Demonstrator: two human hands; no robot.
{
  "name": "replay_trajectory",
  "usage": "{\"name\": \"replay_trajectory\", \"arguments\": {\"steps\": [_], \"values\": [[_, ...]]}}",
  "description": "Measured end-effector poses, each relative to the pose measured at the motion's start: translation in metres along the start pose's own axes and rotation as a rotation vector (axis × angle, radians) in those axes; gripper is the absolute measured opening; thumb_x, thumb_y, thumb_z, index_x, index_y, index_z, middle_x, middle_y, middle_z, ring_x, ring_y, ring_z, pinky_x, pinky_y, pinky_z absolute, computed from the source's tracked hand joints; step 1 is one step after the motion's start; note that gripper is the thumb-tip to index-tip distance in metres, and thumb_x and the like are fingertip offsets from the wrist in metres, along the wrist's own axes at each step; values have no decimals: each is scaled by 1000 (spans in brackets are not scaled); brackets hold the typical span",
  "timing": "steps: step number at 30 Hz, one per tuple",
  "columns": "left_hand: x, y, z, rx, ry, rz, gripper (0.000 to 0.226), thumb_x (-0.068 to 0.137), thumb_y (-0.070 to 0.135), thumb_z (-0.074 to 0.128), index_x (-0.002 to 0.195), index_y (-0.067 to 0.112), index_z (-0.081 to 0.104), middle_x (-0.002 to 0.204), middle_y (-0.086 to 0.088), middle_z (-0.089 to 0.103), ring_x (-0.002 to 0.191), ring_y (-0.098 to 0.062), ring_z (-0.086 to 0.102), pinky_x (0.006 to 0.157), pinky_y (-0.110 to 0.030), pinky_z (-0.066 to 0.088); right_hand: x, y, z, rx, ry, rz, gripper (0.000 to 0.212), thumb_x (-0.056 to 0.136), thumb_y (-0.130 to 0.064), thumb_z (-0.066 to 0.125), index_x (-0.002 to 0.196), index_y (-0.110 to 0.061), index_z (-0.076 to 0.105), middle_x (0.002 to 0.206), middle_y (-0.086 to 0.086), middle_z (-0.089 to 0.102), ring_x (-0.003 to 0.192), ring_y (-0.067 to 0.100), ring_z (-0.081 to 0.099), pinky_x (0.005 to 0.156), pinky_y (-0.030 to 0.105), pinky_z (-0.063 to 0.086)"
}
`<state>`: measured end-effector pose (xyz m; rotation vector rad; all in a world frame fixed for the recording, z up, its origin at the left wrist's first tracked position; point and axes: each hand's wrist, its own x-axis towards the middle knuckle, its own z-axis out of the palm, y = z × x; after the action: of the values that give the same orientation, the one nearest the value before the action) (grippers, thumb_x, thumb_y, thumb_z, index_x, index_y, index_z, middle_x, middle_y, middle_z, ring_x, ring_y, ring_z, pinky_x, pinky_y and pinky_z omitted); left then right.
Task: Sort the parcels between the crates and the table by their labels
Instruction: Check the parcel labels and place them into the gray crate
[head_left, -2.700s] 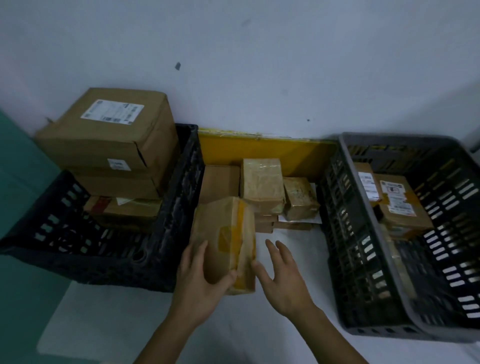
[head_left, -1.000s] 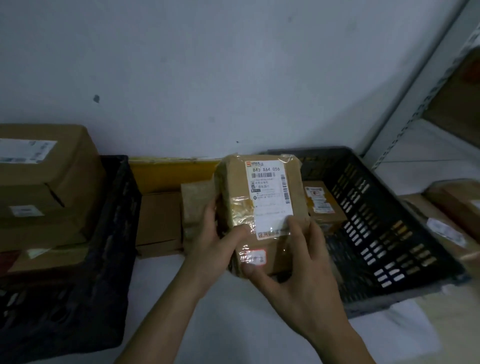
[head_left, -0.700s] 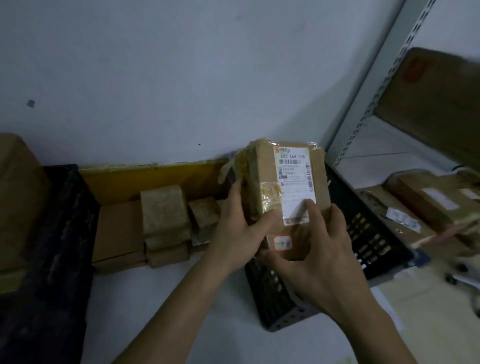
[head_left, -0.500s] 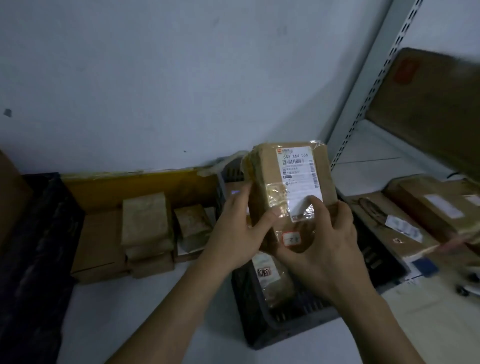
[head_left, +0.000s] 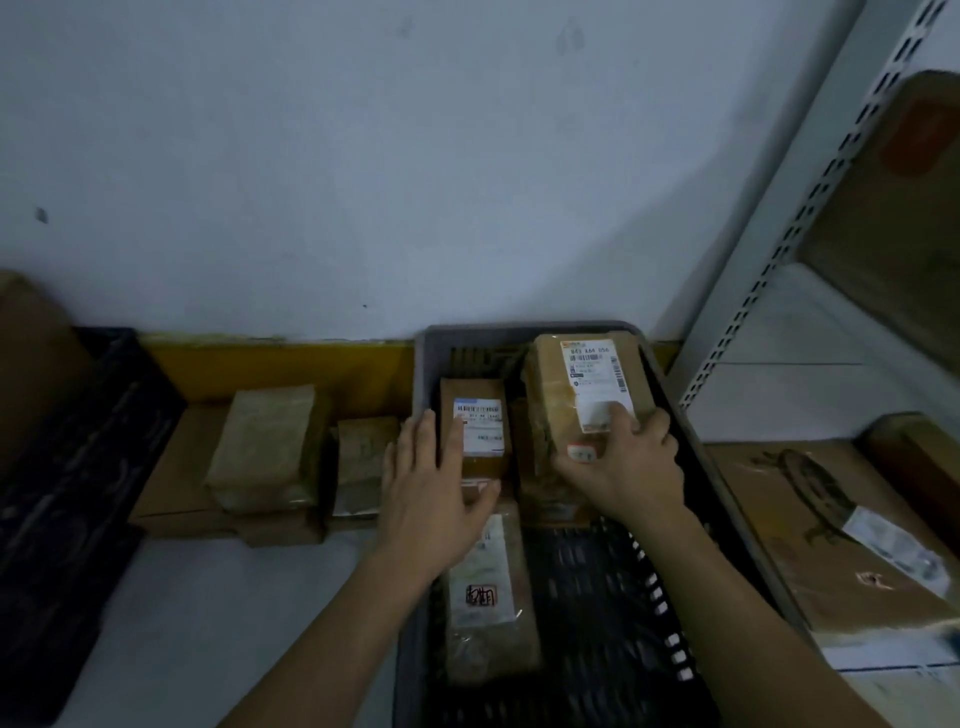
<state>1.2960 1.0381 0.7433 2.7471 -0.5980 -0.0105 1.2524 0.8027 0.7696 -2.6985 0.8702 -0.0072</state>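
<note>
The right hand (head_left: 621, 465) is gripping the parcel (head_left: 582, 400) by its lower end, label up, setting it into the grey crate (head_left: 727, 519), probably so the label can be read. The left hand (head_left: 434, 486), fingers spread, is resting against a smaller box (head_left: 478, 431), seemingly steadying it; contact is dim.

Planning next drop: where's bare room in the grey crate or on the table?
Grey crate: bare mesh floor in the near right part, between the long parcel and the right wall. Its far end is crowded, where the right hand holds the labelled parcel. Table: bare white patch in front of the wrapped parcels.
</note>
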Motion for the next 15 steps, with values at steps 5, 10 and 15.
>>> {"name": "replay_trajectory", "arguments": {"steps": [5, 10, 15], "values": [[-2, -1, 9, 82, -20, -37, 93, 100, 79, 29, 170, 27, -6, 178, -8, -10, 163, -30, -16, 132, -55, -1, 40, -4, 33, -65, -76, -2, 124, 60, -100, 48, 159, -31, 18, 164, 27, 9, 146, 53, 28, 114, 64, 41], [-2, 0, 9, 113, -23, -48, 94, 100, 77, 32, 170, 25, -4, 178, -8, -11, 163, -30, -15, 131, -53, -2, 55, -11, 59, -148, -129, 4, 129, 65, -102, 44, 165, -30, 7, 165, 31, -3, 148, 53, 24, 115, 61, 41], [-2, -2, 11, 114, -12, -47, 93, 100, 76, 33, 171, 23, 3, 178, -9, -5, 164, -31, -10, 133, -54, 8, 53, -11, 66, -240, -150, 17, 131, 68, -106, 30, 169, -30, -2, 167, 33, -13, 152, 53, 17, 118, 61, 36]]}}
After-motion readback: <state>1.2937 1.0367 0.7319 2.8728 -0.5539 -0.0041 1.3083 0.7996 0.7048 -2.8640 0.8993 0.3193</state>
